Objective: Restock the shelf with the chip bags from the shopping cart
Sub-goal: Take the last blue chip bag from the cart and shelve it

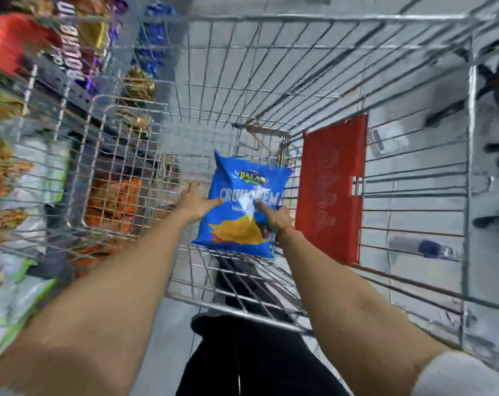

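A blue chip bag (244, 204) with yellow chips printed on it lies deep inside the wire shopping cart (271, 81). Both my arms reach down into the cart. My left hand (195, 200) is at the bag's left edge, fingers spread and touching it. My right hand (275, 217) rests on the bag's right side with a finger pressed on its front. Whether either hand grips the bag is unclear. The shelf (22, 115) stands to the left, packed with snack bags seen through the cart's wires.
A red plastic flap (331, 190) hangs on the cart's right inner side. Orange bags (114, 201) sit low on the shelf beyond the cart's left wall. Grey tiled floor lies under the cart, with dark items on the floor at the right. My dark trousers show below.
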### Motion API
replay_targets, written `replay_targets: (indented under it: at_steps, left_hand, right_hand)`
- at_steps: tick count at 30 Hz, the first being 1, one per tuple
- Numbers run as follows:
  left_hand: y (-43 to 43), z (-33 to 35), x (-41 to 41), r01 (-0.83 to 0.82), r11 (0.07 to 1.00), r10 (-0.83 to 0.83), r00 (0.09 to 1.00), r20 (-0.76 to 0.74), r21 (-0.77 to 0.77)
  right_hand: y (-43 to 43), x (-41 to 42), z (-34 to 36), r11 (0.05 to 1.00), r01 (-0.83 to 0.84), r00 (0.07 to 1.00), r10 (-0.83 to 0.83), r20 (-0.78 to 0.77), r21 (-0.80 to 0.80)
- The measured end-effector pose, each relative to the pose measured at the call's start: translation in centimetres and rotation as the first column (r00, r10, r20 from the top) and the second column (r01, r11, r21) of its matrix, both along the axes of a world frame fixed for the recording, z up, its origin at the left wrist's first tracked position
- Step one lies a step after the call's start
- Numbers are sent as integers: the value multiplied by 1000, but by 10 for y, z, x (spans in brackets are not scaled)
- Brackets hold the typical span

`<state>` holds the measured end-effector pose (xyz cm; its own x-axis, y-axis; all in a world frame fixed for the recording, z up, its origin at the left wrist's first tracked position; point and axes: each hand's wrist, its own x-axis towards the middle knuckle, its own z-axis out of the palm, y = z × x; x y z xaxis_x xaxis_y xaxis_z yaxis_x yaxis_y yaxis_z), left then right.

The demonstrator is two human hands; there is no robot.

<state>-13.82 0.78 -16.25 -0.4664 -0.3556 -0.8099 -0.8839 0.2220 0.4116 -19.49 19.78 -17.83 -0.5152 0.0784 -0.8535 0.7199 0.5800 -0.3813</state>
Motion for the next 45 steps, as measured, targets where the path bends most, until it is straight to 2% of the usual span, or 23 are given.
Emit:
replay_targets:
  at_steps: [3,7,12,15,18,20,24,27,30,35,41,45]
  left_hand:
    - [4,-34,0,-125,987,119,991,59,101]
    - [16,-42,-4,-147,981,137,987,88,129]
    - [14,-57,1,-211,962,201,977,71,175]
    - [8,-54,1,-210,945,197,977,77,249]
    - [1,-60,2,-238,937,227,971,72,255]
    - [-2,-30,-3,-265,938,265,964,32,223]
    - [-9,53,-10,-302,939,330,926,-183,166]
    - [-23,101,-4,-388,915,401,841,-362,111]
    - [-41,157,6,-474,879,430,742,-515,51]
    - [-80,248,37,-565,823,429,546,-720,61]
    - [-110,381,92,-685,728,309,306,-900,17]
    - [-123,471,145,-801,598,159,137,-978,-15]
  right_hand:
    - [2,3,-26,997,64,997,-65,-36,-33]
    - [-7,3,-26,1000,24,993,-23,-112,2]
    - [-13,2,-35,974,181,978,-194,-82,-137]
    - [-14,-2,-28,964,202,967,-224,-121,-171]
    - [-15,-10,-14,960,190,962,-224,-158,-208]
    - [-19,-13,2,950,197,954,-243,-178,-244]
    - [-44,-21,48,944,98,919,-207,-336,-316]
    - [-72,-29,98,898,-20,866,-204,-457,-439]
    - [-104,-31,150,838,-73,826,-253,-503,-541]
    - [-154,-20,253,686,-257,764,-287,-578,-681]
    - [-203,25,393,518,-471,653,-340,-677,-714]
    - [-234,70,487,330,-609,613,-382,-692,-721]
